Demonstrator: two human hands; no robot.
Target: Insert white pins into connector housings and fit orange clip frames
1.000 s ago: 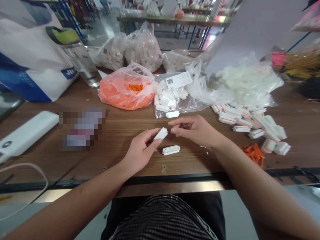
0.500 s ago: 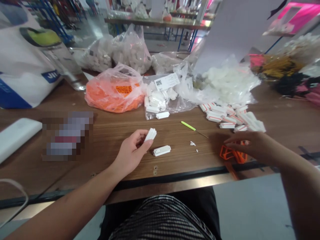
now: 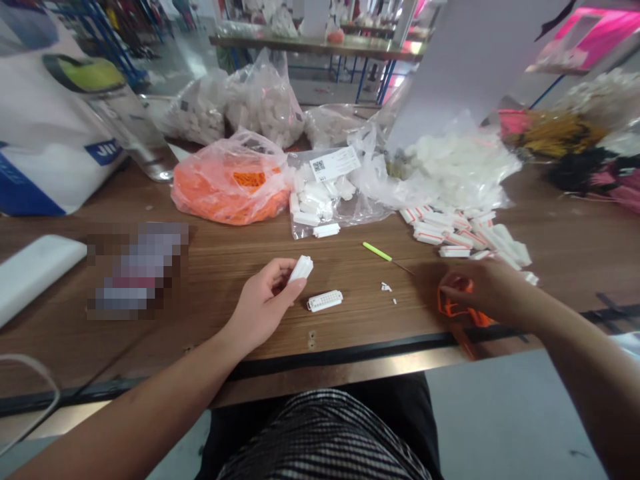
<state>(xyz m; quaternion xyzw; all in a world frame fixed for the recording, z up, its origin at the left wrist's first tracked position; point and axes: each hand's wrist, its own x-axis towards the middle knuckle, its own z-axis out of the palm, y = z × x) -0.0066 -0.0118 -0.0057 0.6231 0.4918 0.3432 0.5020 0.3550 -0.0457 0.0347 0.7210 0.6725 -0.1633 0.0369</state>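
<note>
My left hand (image 3: 267,300) is closed around a white plastic connector-like block (image 3: 301,268), held just above the table. Beside its fingertips lies a slim white housing (image 3: 325,301) with rows of small holes in its top face. On the right, my right hand (image 3: 475,290) reaches over a small heap of orange plastic pieces (image 3: 479,319). Its fingertips are pinched at one thin orange piece (image 3: 442,303), partly covered by the hand. Between the hands are tiny white bits (image 3: 385,287) and a thin pick with a yellow-green handle (image 3: 377,251).
White blocks with red stripes (image 3: 429,233) are piled at the right. Behind stand a bag of orange parts (image 3: 225,193), a labelled clear bag of white blocks (image 3: 313,200) and several other bags. A bottle (image 3: 135,133) and a white oblong object (image 3: 40,270) are at left.
My right hand has shifted slightly left and its fingers have drawn together at the orange pieces, some of which have moved a little. My left hand holds the white block in the same place.
</note>
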